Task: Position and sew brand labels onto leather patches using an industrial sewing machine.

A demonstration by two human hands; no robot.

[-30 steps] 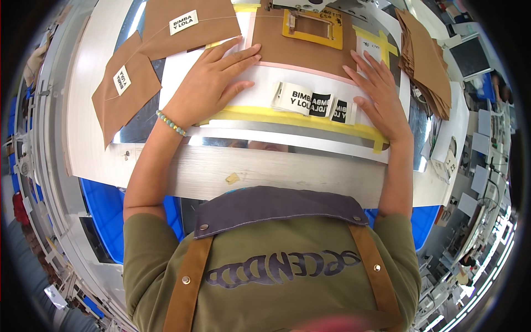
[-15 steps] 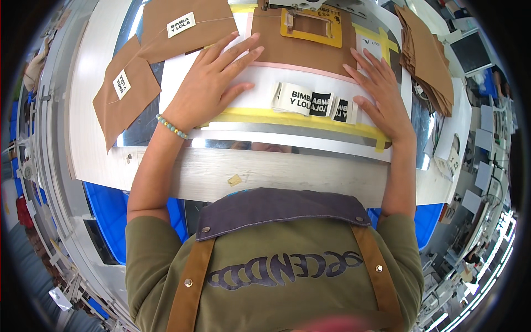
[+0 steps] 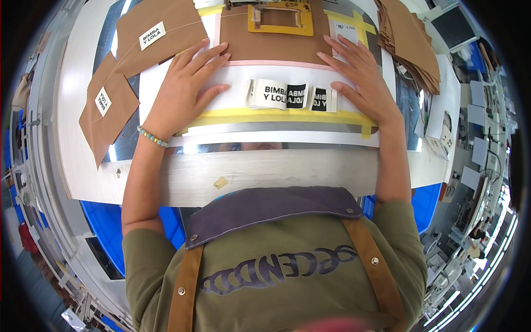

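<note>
My left hand [image 3: 188, 88] lies spread at the left of a white sheet [image 3: 204, 130] edged with yellow tape, fingertips at the edge of a brown panel [image 3: 274, 47]. My right hand [image 3: 357, 83] rests with fingers apart at the panel's right edge. On the panel sits a yellow template with a rectangular window [image 3: 307, 22], under part of a machine [image 3: 243, 3] at the top edge. Between my hands lies a row of overlapping white and black printed labels [image 3: 268, 94]. Two brown pieces [image 3: 155, 55] [image 3: 116, 122] with white labels and a connecting thread lie to the left.
A stack of brown pieces [image 3: 409, 50] is at the back right, near loose white papers [image 3: 440, 130] and a dark screen [image 3: 453, 25]. Blue bins [image 3: 102, 221] show below the pale table edge [image 3: 271, 171]. Workbenches [image 3: 481, 138] line the far right.
The tabletop and both hands appear shifted left, and slightly up at the right, as the view moves. My hands stay spread in much the same places on the sheet and panel.
</note>
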